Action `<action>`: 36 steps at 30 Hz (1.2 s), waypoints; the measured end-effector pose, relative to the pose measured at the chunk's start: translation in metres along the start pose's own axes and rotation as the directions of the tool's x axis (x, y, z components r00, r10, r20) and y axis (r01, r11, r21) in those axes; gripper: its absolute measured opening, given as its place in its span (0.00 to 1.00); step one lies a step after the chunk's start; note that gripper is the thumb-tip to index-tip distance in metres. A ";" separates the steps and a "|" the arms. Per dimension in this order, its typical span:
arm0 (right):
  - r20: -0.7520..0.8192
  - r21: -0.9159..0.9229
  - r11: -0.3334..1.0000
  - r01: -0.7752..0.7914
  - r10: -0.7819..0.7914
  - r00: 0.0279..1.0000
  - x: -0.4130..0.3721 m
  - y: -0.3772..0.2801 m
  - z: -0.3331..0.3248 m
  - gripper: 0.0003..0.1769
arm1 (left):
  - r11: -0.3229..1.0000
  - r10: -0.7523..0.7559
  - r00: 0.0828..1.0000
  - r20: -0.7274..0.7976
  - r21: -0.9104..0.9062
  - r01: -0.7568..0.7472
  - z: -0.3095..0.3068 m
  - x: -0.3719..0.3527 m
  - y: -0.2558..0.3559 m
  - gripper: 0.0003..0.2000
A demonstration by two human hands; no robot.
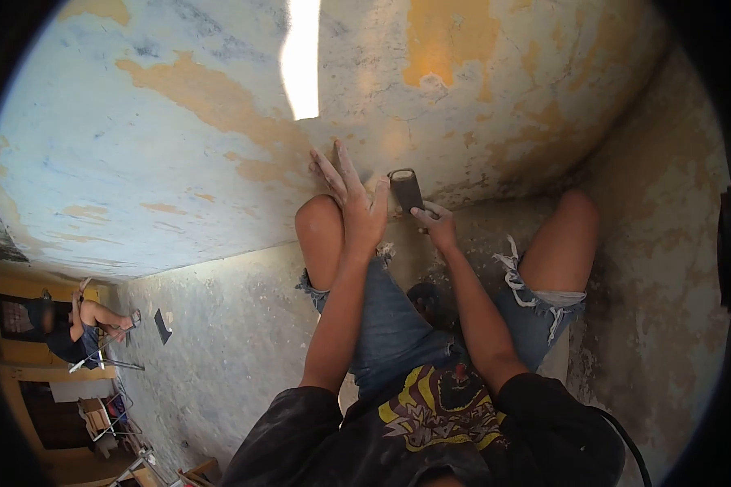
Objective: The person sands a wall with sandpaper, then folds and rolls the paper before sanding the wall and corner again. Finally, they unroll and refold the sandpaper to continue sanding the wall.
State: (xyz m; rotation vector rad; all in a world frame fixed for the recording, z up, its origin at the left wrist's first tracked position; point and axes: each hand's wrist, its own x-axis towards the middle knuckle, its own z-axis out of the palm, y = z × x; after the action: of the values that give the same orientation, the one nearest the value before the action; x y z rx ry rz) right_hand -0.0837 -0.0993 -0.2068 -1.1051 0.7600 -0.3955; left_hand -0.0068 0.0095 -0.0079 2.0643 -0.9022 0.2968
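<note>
My right hand [439,226] grips the lower end of a dark sanding block [406,190], which looks like sandpaper wrapped round a pale core. The block points up towards the wall [244,146], whose whitish coat is scraped away in tan patches. My left hand [361,199] is open just left of the block, above my knee. Its fingers are stretched out and spread towards the wall, and the thumb comes close to the block's upper end. Pale dust coats the fingers of both hands.
My bent knees stand either side of my arms, close to the wall. Another wall [658,268] meets it at the right. At far left a person [73,329] sits on a chair; a dark sheet [162,326] lies on the grey floor [219,349] nearby. Shelving [110,418] stands lower left.
</note>
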 end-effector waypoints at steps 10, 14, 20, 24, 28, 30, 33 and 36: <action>0.019 0.074 0.997 0.014 -0.016 1.000 -0.002 -0.012 0.000 0.26 | 1.000 -0.003 1.000 0.006 -0.022 0.003 0.000 -0.003 -0.002 0.45; -0.025 -0.022 1.000 0.018 -0.018 1.000 0.002 0.022 -0.019 0.25 | 0.999 -0.003 1.000 0.003 -0.032 0.003 0.001 0.000 0.003 0.45; 0.039 0.048 0.998 0.040 -0.042 0.998 -0.004 -0.020 0.001 0.26 | 1.000 0.001 1.000 -0.002 -0.010 -0.001 -0.003 -0.006 -0.003 0.45; -0.038 -0.173 0.984 -0.034 0.028 0.999 0.004 0.027 -0.023 0.27 | 1.000 -0.001 1.000 0.006 0.003 0.001 0.000 0.000 0.004 0.46; 0.115 0.005 0.999 0.036 -0.036 0.993 0.000 -0.017 0.000 0.26 | 0.999 -0.016 1.000 0.015 -0.029 0.016 -0.004 -0.003 0.002 0.46; 0.057 0.029 0.999 0.046 -0.048 0.997 -0.003 -0.022 0.000 0.27 | 0.999 -0.025 1.000 0.020 -0.023 0.025 -0.006 -0.007 0.001 0.46; -0.034 -0.140 0.990 -0.016 0.011 0.999 0.008 0.024 -0.020 0.27 | 1.000 -0.006 1.000 0.012 -0.009 0.006 -0.002 0.001 0.005 0.46; 0.107 0.001 0.998 0.058 -0.058 0.993 0.003 -0.019 0.001 0.27 | 1.000 -0.025 1.000 0.017 -0.002 0.025 -0.003 -0.003 0.002 0.46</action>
State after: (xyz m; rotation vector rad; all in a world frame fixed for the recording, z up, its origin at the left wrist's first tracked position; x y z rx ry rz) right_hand -0.0791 -0.1084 -0.1899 -1.1436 0.6352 -0.3813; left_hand -0.0102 0.0126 -0.0066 2.0774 -0.8856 0.2650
